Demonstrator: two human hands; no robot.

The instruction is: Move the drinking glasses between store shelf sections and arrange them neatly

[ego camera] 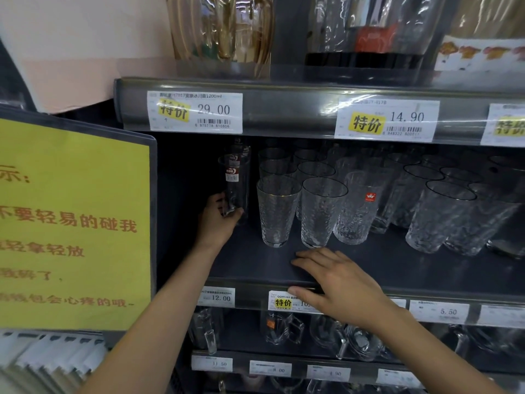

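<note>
A tall clear glass [236, 183] with a red and white label stands at the far left of the dark middle shelf [369, 268]. My left hand [217, 220] grips its base, fingers curled round it. To its right stand rows of textured gold-rimmed tumblers, the front two being one tumbler [277, 210] and another tumbler [321, 211]. Further right are a ribbed glass with a red sticker [359, 207] and more textured tumblers [443, 217]. My right hand [338, 285] rests flat on the shelf's front edge, fingers straight, holding nothing.
A yellow sign [71, 223] in a dark frame juts out on the left. The upper shelf's price rail [284, 112] hangs just above the glasses, with large jars on top. The lower shelf [312, 336] holds mugs and small glasses.
</note>
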